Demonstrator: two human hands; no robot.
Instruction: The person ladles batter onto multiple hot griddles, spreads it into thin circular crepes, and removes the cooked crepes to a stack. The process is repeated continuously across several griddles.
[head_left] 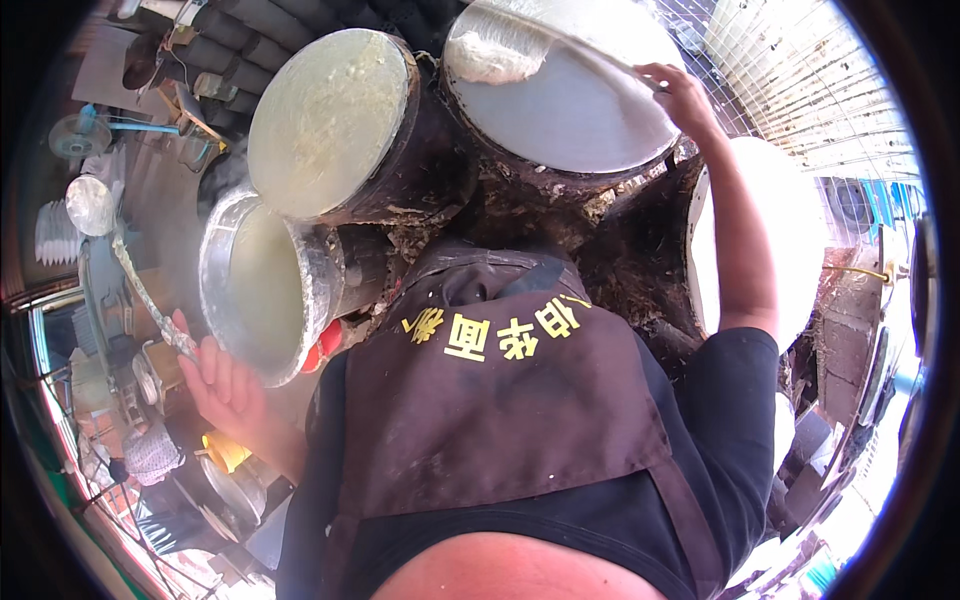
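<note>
On the right, my right hand [683, 98] reaches over the far large round vat [590, 135] and is closed around the end of a thin stick-like handle [600, 58]. Near this handle's other end a pale, soft-looking mass [498, 58] lies over the cloudy liquid; whether the two are joined is unclear. At the left, my left hand [222, 385] grips a long-handled ladle [90, 207] by its whitish, crusted handle. The ladle's round head is up and to the left, outside the nearer-left metal pot [250, 285].
Another vat [330, 120] of yellowish cloudy liquid stands at the far left. A bright white round surface [765, 240] is under my right forearm. A red object [322, 345] sits beside the left pot, a yellow container [226, 452] lower left. A wire mesh [740, 60] borders the far right.
</note>
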